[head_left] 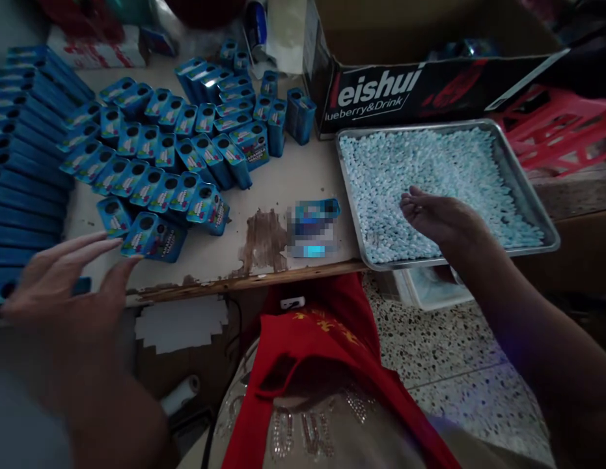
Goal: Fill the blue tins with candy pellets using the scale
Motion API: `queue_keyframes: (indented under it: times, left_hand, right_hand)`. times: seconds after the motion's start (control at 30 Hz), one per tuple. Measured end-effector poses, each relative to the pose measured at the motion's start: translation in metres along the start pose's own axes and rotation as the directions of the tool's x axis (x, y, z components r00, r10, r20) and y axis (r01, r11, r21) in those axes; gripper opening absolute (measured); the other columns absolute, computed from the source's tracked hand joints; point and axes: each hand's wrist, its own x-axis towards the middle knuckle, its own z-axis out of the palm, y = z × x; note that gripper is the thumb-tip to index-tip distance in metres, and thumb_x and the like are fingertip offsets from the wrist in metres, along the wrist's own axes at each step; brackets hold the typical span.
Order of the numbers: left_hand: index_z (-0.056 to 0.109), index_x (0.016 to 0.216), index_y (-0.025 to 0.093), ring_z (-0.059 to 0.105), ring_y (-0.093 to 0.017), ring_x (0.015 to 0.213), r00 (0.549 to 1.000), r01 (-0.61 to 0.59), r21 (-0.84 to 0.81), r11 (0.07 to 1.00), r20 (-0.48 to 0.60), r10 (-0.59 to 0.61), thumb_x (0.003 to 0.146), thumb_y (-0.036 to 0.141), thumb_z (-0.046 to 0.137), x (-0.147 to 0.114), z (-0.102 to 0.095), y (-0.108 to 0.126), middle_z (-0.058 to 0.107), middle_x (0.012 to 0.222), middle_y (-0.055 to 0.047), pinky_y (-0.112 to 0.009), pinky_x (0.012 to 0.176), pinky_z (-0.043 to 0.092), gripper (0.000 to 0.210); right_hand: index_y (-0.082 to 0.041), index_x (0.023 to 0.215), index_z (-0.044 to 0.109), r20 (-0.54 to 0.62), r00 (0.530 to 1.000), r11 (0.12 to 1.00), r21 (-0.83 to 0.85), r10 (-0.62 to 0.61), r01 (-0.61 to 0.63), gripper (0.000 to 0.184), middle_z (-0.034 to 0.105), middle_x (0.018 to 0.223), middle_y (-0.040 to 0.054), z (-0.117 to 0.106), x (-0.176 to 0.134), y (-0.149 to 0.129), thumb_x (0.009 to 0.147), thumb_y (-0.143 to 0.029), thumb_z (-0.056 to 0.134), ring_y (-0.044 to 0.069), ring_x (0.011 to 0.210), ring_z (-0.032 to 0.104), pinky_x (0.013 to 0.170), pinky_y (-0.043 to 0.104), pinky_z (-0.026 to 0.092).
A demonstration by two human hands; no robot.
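While the black cardboard box [410, 91] behind the metal tray [414, 262] shows "eishui" and "lueberry&Drink" in pale letters, the small blue boxes [159, 189], on the desk [303, 176] to the left of the tray, carry finer print; on the nearest box [159, 240], I read something like "CARAMELO", but the rest is too small. These boxes are glossy, flat and rectangular, with colourful pictures and a round dark spot on the narrow end; many stand in slanted rows. Inside the tray lie very many pale blue, rounded pieces [381, 189], making a pebbly layer. Above them is the right hand [432, 218], its fingers curled together; whether they hold something, I cannot tell. Well left of the tray, the left hand [71, 280] has its thumb and fingers spread at the nearest box; whether it grips, I cannot tell. The desk's surface is peeling, with brown wood showing left of the tray.
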Motion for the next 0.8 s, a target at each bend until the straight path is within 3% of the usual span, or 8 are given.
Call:
queue_keyframes:
  times: [0.1,0.2,0.3,0.37,0.47,0.57,0.7,0.8]
  left_hand:
    - [0.089,0.123,0.039,0.086,-0.035,0.117,0.980,-0.197,-0.064,0.978,-0.006,0.197,0.095,0.047,0.093,0.001,0.034,0.038,0.088,0.131,0.006,-0.057,0.111,0.066,0.029]
    - [0.084,0.129,0.044,0.085,-0.036,0.120,0.967,-0.199,-0.117,0.973,0.138,0.214,0.101,0.042,0.090,0.002,0.059,0.057,0.086,0.136,0.009,-0.061,0.109,0.068,0.029]
    - [0.083,0.131,0.040,0.085,-0.033,0.120,0.936,-0.264,-0.132,0.955,0.205,0.287,0.106,0.039,0.086,0.002,0.080,0.066,0.086,0.134,0.004,-0.056,0.108,0.070,0.025]
    - [0.082,0.133,0.037,0.084,-0.029,0.120,0.898,-0.329,-0.159,0.931,0.252,0.360,0.110,0.036,0.082,-0.002,0.093,0.071,0.086,0.132,0.001,-0.048,0.110,0.071,0.023]
    - [0.079,0.135,0.034,0.083,-0.027,0.124,0.856,-0.354,-0.200,0.913,0.324,0.403,0.113,0.032,0.077,-0.010,0.108,0.078,0.085,0.134,-0.003,-0.043,0.116,0.068,0.022]
    - [0.080,0.133,0.033,0.082,-0.029,0.126,0.848,-0.319,-0.225,0.921,0.366,0.384,0.114,0.033,0.075,-0.019,0.117,0.082,0.085,0.134,-0.005,-0.051,0.124,0.063,0.020]
    - [0.080,0.132,0.032,0.080,-0.030,0.129,0.843,-0.284,-0.282,0.916,0.381,0.379,0.112,0.029,0.075,-0.031,0.124,0.082,0.084,0.134,-0.007,-0.055,0.128,0.060,0.021]
    - [0.081,0.132,0.032,0.080,-0.030,0.127,0.836,-0.266,-0.319,0.910,0.393,0.382,0.111,0.026,0.074,-0.036,0.126,0.077,0.083,0.133,-0.007,-0.055,0.127,0.061,0.023]
  right_hand:
    - [-0.025,0.102,0.069,0.099,0.995,0.991,-0.135,0.004,0.010,0.029,0.069,0.098,0.0032,-0.007,-0.007,0.016,0.084,-0.003,0.070,0.013,0.075,0.065,0.059,0.018,0.057]
    - [-0.025,0.101,0.071,0.302,0.953,0.935,-0.334,-0.011,0.116,0.012,0.072,0.094,0.0026,-0.001,-0.021,0.020,0.094,-0.026,0.081,0.014,0.064,0.056,0.050,0.025,0.048]
    - [-0.024,0.092,0.068,0.456,0.890,0.804,-0.534,0.013,0.261,0.025,0.069,0.080,0.0003,0.015,-0.032,0.007,0.098,-0.043,0.084,0.012,0.054,0.044,0.048,0.029,0.034]
    - [-0.024,0.090,0.068,0.524,0.852,0.686,-0.625,0.016,0.371,0.031,0.065,0.072,-0.0015,0.029,-0.038,-0.008,0.098,-0.049,0.084,0.012,0.053,0.043,0.050,0.030,0.033]
    - [-0.024,0.096,0.075,0.600,0.799,0.473,-0.694,-0.036,0.542,0.022,0.064,0.068,-0.0019,0.053,-0.045,-0.033,0.100,-0.045,0.082,0.015,0.057,0.053,0.056,0.031,0.040]
    - [-0.024,0.103,0.081,0.677,0.735,0.286,-0.698,-0.035,0.657,0.009,0.068,0.071,-0.0014,0.077,-0.051,-0.054,0.102,-0.032,0.079,0.018,0.065,0.063,0.067,0.032,0.049]
    - [-0.023,0.107,0.085,0.726,0.688,0.166,-0.680,0.012,0.714,0.008,0.070,0.076,-0.0023,0.101,-0.053,-0.067,0.100,-0.023,0.080,0.018,0.073,0.068,0.078,0.031,0.050]
    - [-0.024,0.107,0.086,0.745,0.667,0.124,-0.665,0.026,0.737,0.008,0.071,0.077,-0.0012,0.109,-0.055,-0.069,0.102,-0.028,0.081,0.019,0.076,0.069,0.080,0.032,0.052]
